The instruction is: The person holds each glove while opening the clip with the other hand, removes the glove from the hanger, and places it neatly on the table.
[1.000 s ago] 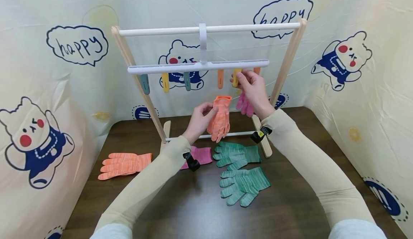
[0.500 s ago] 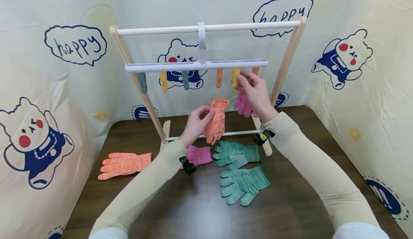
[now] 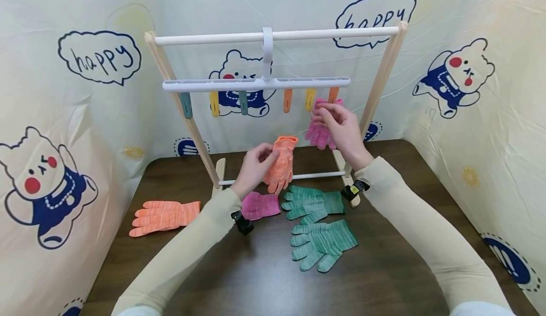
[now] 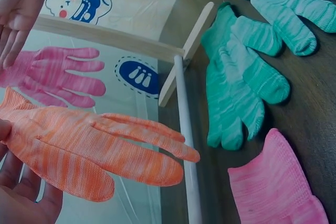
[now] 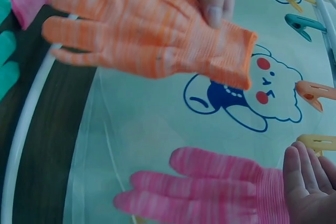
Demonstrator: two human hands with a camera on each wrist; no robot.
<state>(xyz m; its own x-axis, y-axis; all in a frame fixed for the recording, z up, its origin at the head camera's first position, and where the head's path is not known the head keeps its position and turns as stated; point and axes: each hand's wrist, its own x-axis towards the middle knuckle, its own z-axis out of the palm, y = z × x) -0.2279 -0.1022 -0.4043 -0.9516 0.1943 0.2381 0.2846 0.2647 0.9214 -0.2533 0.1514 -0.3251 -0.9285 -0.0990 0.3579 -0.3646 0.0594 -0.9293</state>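
My left hand (image 3: 254, 167) pinches an orange glove (image 3: 281, 164) near its cuff, the glove's fingers hanging downward. In the left wrist view the thumb lies on the orange knit (image 4: 105, 145) and fingers sit behind it. My right hand (image 3: 342, 129) is raised below the hanger's right end, its fingers (image 5: 299, 177) fairly straight and holding nothing. Right beside it, a pink glove (image 3: 319, 133) hangs by its cuff from an orange clip (image 3: 333, 94). Just left of that hand is a yellow clip (image 3: 310, 100) with no glove in it.
A white hanger (image 3: 213, 85) with several clips hangs from a wooden rack's white bar (image 3: 324, 35). Lying on the dark table (image 3: 264, 268) are an orange glove (image 3: 164, 217), a pink glove (image 3: 261, 205) and two green gloves (image 3: 313, 202). A printed curtain (image 3: 187, 3) surrounds it.
My right hand has let go of the yellow clip and drawn slightly right and down. My left hand has lowered the orange glove a little to the left.
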